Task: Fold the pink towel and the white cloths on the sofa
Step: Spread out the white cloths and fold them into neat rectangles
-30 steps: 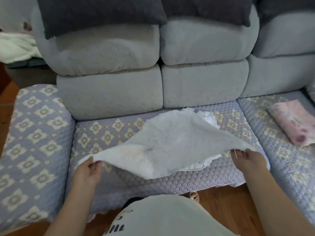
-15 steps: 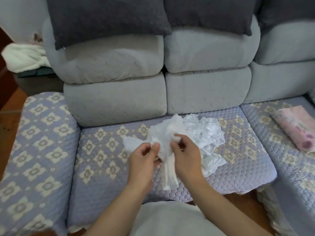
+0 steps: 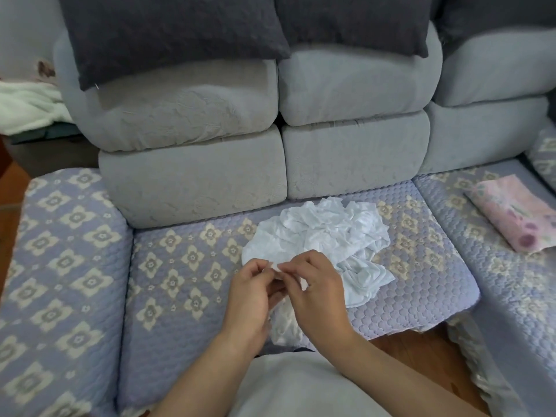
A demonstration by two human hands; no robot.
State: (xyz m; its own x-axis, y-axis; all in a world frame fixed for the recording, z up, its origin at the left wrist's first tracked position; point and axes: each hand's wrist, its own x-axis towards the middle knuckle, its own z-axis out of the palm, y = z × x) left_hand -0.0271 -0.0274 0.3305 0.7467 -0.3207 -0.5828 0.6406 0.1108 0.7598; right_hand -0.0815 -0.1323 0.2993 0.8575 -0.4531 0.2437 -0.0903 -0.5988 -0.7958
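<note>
A white cloth (image 3: 284,322) hangs folded in half from my two hands, its lower part dangling in front of the seat edge. My left hand (image 3: 251,299) and my right hand (image 3: 316,296) are side by side, each pinching the cloth's top corners together between thumb and fingers. Just behind them a crumpled pile of white cloths (image 3: 328,236) lies on the middle seat of the sofa (image 3: 186,266). The pink floral towel (image 3: 514,213) lies folded on the right seat, well away from both hands.
Grey back cushions (image 3: 192,176) rise behind the seat, with dark throw pillows (image 3: 168,31) on top. A padded armrest (image 3: 60,266) bounds the left side. A pale fluffy blanket (image 3: 27,108) lies beyond it at far left. Wooden floor (image 3: 421,356) shows below the seat.
A second ago my hands held the cloth spread wide apart. They have come together at the centre, doubling the cloth, which now hangs lower in front of the seat.
</note>
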